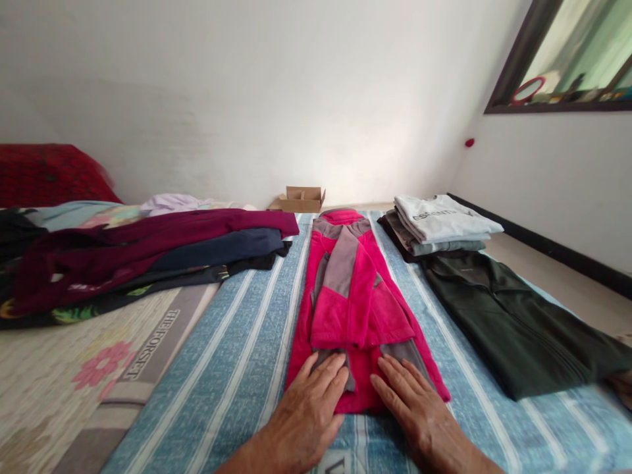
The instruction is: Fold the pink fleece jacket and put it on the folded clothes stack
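Observation:
A pink and grey fleece jacket (353, 296) lies lengthwise on the blue striped sheet (237, 355), folded narrow with its sleeves crossed over the body. My left hand (303, 411) rests flat on the jacket's near hem, fingers spread. Beside it, my right hand (419, 411) presses flat on the hem's right part, fingers apart. Neither hand grips the cloth.
A dark green garment (513, 322) lies flat to the right, with a stack of folded shirts (437, 230) behind it. A pile of unfolded clothes (143, 257) sits at the left. A small cardboard box (302, 198) stands by the far wall. A red pillow (49, 172) is far left.

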Demonstrator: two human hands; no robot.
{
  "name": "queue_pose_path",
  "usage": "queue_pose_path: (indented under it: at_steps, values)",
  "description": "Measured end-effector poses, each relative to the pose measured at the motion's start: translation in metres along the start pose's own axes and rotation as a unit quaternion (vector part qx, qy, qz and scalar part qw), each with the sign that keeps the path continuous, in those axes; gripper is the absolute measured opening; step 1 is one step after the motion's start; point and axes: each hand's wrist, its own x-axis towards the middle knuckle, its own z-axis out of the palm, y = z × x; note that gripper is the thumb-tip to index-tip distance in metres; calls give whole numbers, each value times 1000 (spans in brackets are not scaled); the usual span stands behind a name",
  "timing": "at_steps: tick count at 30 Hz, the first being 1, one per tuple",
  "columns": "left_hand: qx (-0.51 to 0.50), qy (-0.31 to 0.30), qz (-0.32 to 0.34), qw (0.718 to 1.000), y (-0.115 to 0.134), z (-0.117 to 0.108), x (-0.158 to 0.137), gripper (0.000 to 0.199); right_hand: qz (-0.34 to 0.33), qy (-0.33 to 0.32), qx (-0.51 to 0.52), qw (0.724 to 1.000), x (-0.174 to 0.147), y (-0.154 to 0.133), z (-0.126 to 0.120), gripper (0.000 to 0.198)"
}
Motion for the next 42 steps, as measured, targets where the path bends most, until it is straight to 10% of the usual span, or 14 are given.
queue_pose_path:
  at_steps: [42]
  values:
    - [35,32,-73,996,25,6,15,61,90,82,59,991,27,8,-11,42]
